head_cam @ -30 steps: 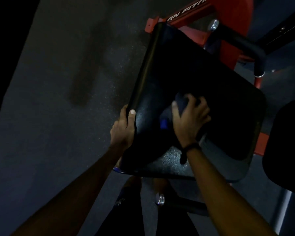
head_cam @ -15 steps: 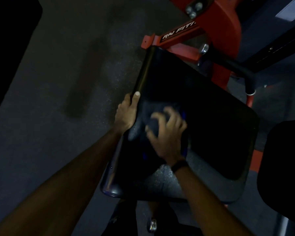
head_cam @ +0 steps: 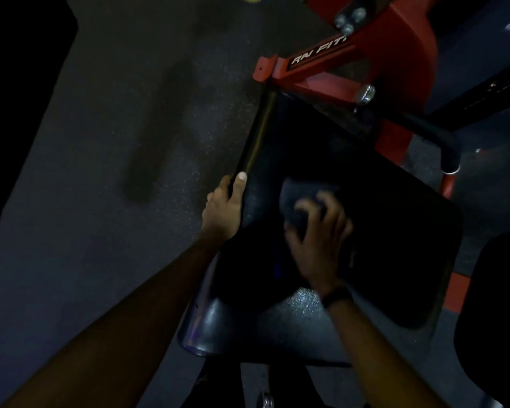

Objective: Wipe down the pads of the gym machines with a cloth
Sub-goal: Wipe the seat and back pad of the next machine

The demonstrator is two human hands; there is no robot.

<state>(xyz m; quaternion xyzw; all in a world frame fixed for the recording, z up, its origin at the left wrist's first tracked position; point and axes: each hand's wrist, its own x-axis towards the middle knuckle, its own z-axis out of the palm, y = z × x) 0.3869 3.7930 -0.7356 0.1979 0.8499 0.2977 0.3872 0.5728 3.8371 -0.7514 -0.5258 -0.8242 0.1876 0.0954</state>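
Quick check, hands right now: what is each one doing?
Left hand: grips the left edge of the black pad, thumb on top.
Right hand: fingers curled over the dark cloth, pressing it onto the pad.

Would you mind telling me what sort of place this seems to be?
Most likely a gym: a large black pad on a red machine frame lettered "FIT", a padded handle bar, and dark speckled rubber flooring.

Right hand (head_cam: 317, 245), with cloth (head_cam: 299, 201) bunched under curled fingers, now slid across pad (head_cam: 395, 231) toward gripping left hand (head_cam: 223, 212), itself shifted farther up pad's edge.
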